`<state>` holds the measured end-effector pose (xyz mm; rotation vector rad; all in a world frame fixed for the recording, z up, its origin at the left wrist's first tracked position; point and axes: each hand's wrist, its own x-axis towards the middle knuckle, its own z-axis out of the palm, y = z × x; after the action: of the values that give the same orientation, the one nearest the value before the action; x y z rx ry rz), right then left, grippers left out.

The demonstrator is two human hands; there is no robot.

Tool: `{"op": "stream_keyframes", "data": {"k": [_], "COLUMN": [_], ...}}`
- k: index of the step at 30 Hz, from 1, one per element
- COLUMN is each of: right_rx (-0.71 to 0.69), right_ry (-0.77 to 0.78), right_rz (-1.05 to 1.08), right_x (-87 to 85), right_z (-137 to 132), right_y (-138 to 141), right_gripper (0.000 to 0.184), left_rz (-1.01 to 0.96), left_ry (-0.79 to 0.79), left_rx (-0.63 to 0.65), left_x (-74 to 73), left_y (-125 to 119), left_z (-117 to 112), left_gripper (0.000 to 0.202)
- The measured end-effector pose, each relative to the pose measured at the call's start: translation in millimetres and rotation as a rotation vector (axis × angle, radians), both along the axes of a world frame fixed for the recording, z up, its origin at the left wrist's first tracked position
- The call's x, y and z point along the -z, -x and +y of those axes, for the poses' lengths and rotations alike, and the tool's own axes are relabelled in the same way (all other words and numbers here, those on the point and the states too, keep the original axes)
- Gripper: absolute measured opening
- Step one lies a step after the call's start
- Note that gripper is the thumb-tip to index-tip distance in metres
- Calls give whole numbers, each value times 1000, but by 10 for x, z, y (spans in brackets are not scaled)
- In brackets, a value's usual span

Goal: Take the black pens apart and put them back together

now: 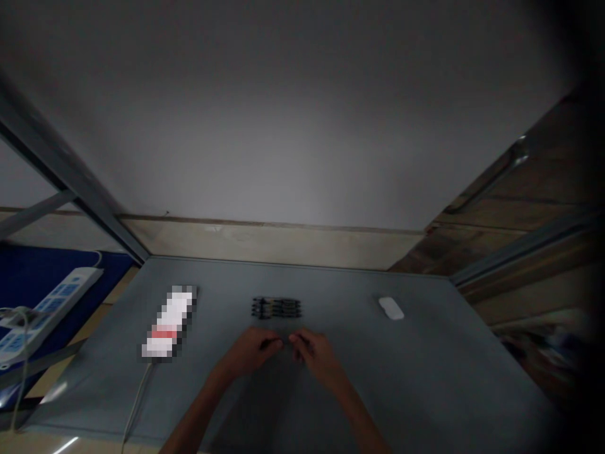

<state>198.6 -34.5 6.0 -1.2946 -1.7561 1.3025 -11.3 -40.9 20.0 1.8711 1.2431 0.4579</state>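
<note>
Watching on my remote feed, I'm seeing the bare L hand (248,353) and bare R hand (317,356) working low over a flat grey tabletop (401,378), fingertips (282,343) nearly meeting. Both are curling into tight pinches, w/ something small & dark (302,343) showing at the fingers; too small to tell what, so I can't confirm a grip. Just ahead, slim black pens (276,308) are lying side by side in a neat row, prob. kept parallel for easy reach. A pixel-blurred white-and-red box (169,328) is lying to their left, a white oval computer mouse (391,308) is sitting to their right, and a white power strip (61,302) is resting on a dark blue mat (28,277) beyond the table's left edge.
</note>
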Motion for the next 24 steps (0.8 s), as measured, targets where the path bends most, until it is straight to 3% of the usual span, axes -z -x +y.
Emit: {"op": "stream_keyframes", "data": {"k": [4, 14, 22, 24], "right_rx": [-29, -41, -79, -68], "right_ry": [57, -9, -62, -28], "right_rz": [67, 121, 201, 174], "right_x": [-5, -128, -61, -34], "right_z": [-8, -44, -84, -93], "right_y": [14, 0, 5, 26], "right_gripper": [13, 16, 10, 27], "left_rz": [-69, -129, -196, -174], "left_ry": [84, 144, 218, 188], "left_rx": [3, 9, 21, 5], "left_x": [20, 12, 21, 19], "left_y": [41, 67, 87, 71], "left_z": [-31, -20, -61, -82], "left_gripper": [43, 49, 45, 43]}}
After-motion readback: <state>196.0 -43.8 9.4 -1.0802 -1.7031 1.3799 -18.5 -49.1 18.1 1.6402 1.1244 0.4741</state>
